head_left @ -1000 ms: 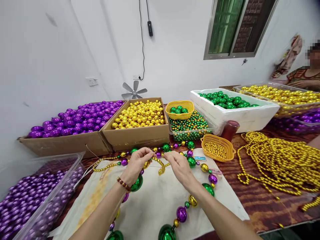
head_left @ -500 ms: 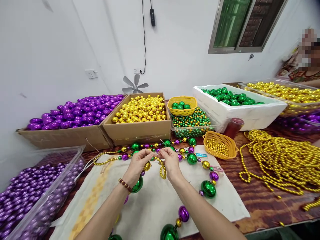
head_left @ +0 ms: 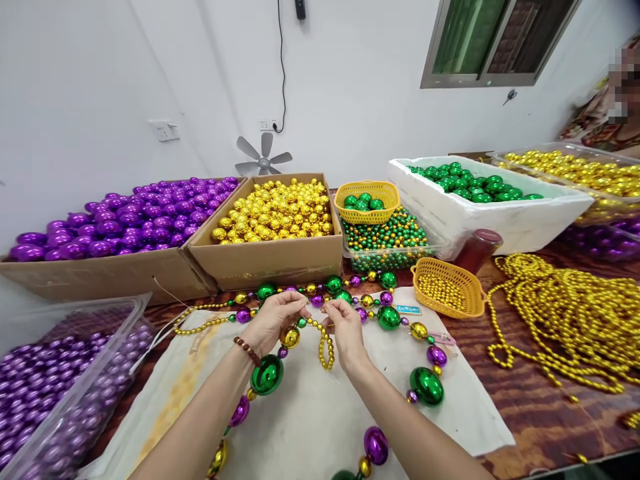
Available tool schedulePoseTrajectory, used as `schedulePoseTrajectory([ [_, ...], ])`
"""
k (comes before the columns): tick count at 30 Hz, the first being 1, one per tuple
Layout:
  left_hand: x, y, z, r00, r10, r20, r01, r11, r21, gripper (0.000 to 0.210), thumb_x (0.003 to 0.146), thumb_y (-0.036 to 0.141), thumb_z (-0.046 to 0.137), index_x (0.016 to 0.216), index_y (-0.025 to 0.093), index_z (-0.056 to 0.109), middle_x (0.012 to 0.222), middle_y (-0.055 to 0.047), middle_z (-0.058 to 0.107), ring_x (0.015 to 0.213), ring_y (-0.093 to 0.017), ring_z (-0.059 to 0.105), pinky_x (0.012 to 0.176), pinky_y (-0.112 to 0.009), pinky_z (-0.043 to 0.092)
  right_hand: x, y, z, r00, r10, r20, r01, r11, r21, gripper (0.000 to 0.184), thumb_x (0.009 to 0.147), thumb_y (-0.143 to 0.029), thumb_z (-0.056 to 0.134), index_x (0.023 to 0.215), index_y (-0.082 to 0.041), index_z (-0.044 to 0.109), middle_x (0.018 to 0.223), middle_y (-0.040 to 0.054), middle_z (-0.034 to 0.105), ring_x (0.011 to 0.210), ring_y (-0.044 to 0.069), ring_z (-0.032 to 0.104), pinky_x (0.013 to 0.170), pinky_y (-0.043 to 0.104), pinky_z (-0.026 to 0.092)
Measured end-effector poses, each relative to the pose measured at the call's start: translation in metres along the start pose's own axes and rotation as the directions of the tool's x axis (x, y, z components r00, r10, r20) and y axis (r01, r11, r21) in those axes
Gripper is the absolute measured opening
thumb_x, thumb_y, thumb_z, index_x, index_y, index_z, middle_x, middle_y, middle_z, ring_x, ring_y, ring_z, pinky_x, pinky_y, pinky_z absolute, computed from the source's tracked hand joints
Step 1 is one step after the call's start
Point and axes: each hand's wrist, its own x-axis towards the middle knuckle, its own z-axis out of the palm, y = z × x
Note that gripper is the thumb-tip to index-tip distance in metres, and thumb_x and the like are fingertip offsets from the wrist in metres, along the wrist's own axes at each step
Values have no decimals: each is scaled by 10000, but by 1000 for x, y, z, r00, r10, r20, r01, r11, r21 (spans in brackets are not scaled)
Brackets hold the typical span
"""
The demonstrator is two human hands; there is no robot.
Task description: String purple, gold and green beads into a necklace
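My left hand (head_left: 277, 321) is closed in a pinch on a bead necklace (head_left: 267, 375) of large green, purple and gold balls. From its fingertips hangs a short loop of small gold beads (head_left: 327, 352). Close by on the right, my right hand (head_left: 346, 328) pinches what looks like the necklace's thin string, mostly hidden by the fingers. A narrow gap separates the two sets of fingertips. The necklace curves down past my left wrist, while big beads (head_left: 427, 387) lie in an arc on the white cloth (head_left: 310, 420) at the right.
Behind stand cardboard boxes of purple balls (head_left: 111, 228) and gold balls (head_left: 280, 210), a yellow basket (head_left: 367, 215) and a white foam box (head_left: 520, 223). At right are a small-bead basket (head_left: 477, 303), a dark red jar (head_left: 477, 252) and heaped gold strands (head_left: 565, 320). Another person (head_left: 620, 133) sits far right.
My fingertips have moved slightly apart, and the string between them is harder to see. The gold loop still hangs there. The view has shifted a little, showing more of the necklace by my left wrist.
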Motion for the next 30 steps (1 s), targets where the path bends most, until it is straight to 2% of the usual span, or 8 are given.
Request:
schedulePoseTrajectory([
  [7,15,-2,1,984,-129,121,127,992,28,202,692,215,786,817,145,644,640,-13,631,598,-114,608,569,-188,422,22,-19,-5,974,-149,171,182,964,-194,171,899,-366,508,870,-243,622,710,-37,594,475,112,533,509,232,418],
  [12,18,4,5,970,-139,197,129,990,62,164,707,207,774,736,128,633,634,-6,607,594,-97,571,615,-197,429,42,-32,3,934,-192,301,288,902,-320,119,867,-312,570,790,-250,638,878,-13,615,811,152,592,695,228,428],
  [15,20,6,4,976,-115,187,102,992,77,160,740,226,752,740,144,615,650,-7,620,616,-104,575,631,-206,430,49,-31,0,923,-115,367,256,896,-363,201,905,-341,506,765,-235,604,744,-22,617,650,137,576,594,227,415],
  [18,19,8,1,983,-87,164,71,992,101,164,772,253,726,749,155,597,683,-16,650,654,-117,592,662,-225,439,49,-28,-13,881,8,473,192,908,-373,282,930,-380,448,769,-210,607,624,-29,611,482,119,536,480,218,389],
  [20,19,11,1,983,-84,164,60,987,150,164,772,255,724,759,154,596,712,-29,671,688,-132,607,699,-248,451,45,-30,-24,852,44,522,181,911,-371,233,896,-352,511,780,-193,635,611,-31,600,510,117,541,491,209,394],
  [23,20,14,3,980,-83,179,35,966,257,159,753,237,733,744,139,608,743,-46,683,731,-148,618,737,-274,457,37,-39,-38,847,27,532,216,896,-389,159,850,-289,587,770,-182,672,624,-37,567,576,108,504,535,204,366],
  [27,21,18,6,984,-59,170,3,950,312,155,725,205,745,734,135,607,708,-16,652,667,-119,577,656,-249,434,25,-56,-48,834,23,551,258,866,-427,133,826,-225,621,722,-185,693,598,-46,544,578,96,438,535,214,292],
  [30,20,18,7,979,-76,192,10,946,325,153,721,189,738,742,139,595,700,-11,649,643,-116,565,622,-247,429,23,-67,-56,787,105,608,215,877,-429,132,816,-228,631,719,-188,710,547,-54,543,502,82,431,486,208,277],
])
